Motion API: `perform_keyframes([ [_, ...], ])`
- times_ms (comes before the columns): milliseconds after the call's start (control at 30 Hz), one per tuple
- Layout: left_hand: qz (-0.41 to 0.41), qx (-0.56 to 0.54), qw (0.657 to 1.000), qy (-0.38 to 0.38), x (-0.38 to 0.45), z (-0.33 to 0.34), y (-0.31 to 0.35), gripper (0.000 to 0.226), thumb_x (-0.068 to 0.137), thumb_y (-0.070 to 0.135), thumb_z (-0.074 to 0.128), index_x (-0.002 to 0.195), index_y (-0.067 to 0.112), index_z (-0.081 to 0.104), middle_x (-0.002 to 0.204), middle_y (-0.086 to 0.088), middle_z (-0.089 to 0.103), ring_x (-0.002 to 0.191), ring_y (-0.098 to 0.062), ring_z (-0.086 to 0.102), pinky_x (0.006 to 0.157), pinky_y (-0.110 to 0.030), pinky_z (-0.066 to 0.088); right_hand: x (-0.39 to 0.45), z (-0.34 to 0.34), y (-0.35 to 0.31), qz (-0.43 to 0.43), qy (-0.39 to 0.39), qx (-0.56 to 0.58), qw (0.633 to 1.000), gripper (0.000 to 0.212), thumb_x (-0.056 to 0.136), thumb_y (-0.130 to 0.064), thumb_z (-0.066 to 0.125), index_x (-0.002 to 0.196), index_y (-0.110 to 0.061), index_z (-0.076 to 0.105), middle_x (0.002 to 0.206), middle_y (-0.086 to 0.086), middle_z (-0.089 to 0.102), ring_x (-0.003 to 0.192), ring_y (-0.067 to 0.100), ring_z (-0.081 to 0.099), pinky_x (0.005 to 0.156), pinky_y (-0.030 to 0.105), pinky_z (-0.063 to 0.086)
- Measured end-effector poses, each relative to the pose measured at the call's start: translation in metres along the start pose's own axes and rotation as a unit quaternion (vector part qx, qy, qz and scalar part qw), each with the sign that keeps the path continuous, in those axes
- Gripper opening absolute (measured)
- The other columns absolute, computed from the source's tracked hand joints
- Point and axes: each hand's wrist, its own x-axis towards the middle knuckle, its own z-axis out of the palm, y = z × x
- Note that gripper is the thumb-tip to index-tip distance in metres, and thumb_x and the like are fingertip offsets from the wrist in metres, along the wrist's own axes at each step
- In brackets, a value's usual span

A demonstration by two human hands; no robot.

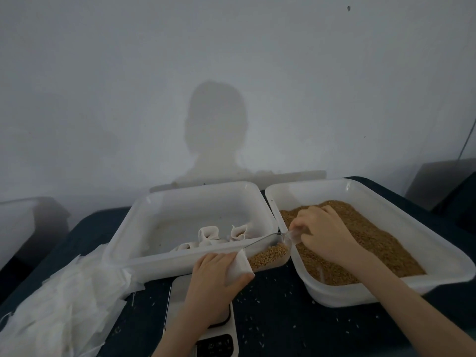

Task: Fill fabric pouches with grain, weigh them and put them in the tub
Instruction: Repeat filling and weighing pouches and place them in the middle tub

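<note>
My right hand [325, 234] grips the handle of a clear plastic scoop [268, 255] loaded with brown grain, its mouth pointing left and down. My left hand [219, 275] holds a white fabric pouch [239, 266] by its open end, right at the scoop's mouth, above the white scale [219, 341]. The grain tub [386, 287] on the right holds a deep layer of grain [373, 235]. The white tub [190, 199] on the left holds a few filled pouches [208, 234] near its front.
A loose pile of empty white pouches [59, 305] lies at the left on the dark blue table [278, 318]. Stray grains dot the cloth between the scale and the grain tub. A pale wall stands close behind both tubs.
</note>
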Motion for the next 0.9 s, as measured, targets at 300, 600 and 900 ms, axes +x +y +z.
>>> perform_keyframes([
  [300, -0.011, -0.060, 0.995, 0.078, 0.007, 0.004, 0.014, 0.070, 0.067, 0.076, 0.042, 0.112, 0.029, 0.065, 0.095, 0.024, 0.053, 0.101, -0.002, 0.049, 0.092, -0.025, 0.035, 0.014, -0.026, -0.023, -0.065, 0.081, -0.132, 0.986, 0.028, 0.077, -0.012, 0.049, 0.091, -0.026, 0.068, 0.089, -0.013, 0.059, 0.098, 0.014, 0.048, 0.098, 0.030, 0.017],
  [600, -0.029, -0.103, 0.986, 0.125, 0.010, 0.007, 0.026, 0.057, 0.068, 0.075, 0.049, 0.089, 0.026, 0.070, 0.089, 0.025, 0.057, 0.097, 0.000, 0.052, 0.094, -0.037, 0.046, 0.038, -0.054, -0.057, -0.170, 0.171, -0.271, 0.932, 0.026, 0.072, -0.014, 0.045, 0.071, -0.017, 0.071, 0.074, 0.000, 0.060, 0.089, 0.025, 0.058, 0.116, 0.048, 0.021],
  [900, -0.032, -0.114, 0.977, 0.176, 0.011, 0.007, 0.025, 0.050, 0.070, 0.070, 0.054, 0.075, 0.022, 0.065, 0.089, 0.017, 0.062, 0.098, -0.002, 0.053, 0.093, -0.032, 0.042, 0.043, -0.058, -0.072, -0.208, 0.222, -0.294, 0.906, 0.045, 0.075, -0.009, 0.024, 0.070, -0.015, 0.068, 0.079, 0.003, 0.061, 0.094, 0.026, 0.058, 0.118, 0.050, 0.019],
])
